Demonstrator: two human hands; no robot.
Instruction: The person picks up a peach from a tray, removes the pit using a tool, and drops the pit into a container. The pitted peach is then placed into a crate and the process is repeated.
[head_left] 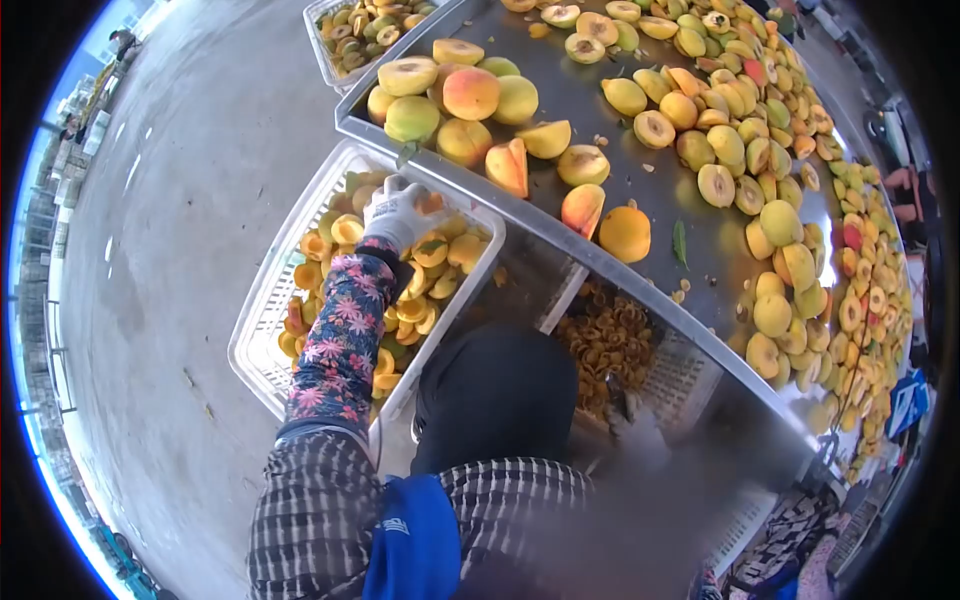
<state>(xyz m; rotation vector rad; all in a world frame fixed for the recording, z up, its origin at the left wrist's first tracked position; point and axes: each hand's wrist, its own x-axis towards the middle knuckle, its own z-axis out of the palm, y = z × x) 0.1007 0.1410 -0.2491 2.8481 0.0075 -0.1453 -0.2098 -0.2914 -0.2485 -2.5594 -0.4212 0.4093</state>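
My left hand (398,212), in a white glove, is over a white plastic crate (262,290) of hollowed yellow peach halves (430,252). Its fingers are curled, and the orange edge of a peach half (432,203) shows at them. Lower right, my right hand (642,440) is a pale, gloved blur, its fingers hard to make out. A thin, dark metal tool (615,392) shows by it, above a crate of brown peach stones (603,345). Cut peaches (470,93) lie on the metal table (655,250) ahead, some halves with stones in.
The table's raised metal rim (560,232) runs diagonally above both crates. Another crate of fruit (322,45) stands past the table's corner. A large heap of peaches (770,200) covers the right side. My dark-trousered knee (500,390) is between the crates.
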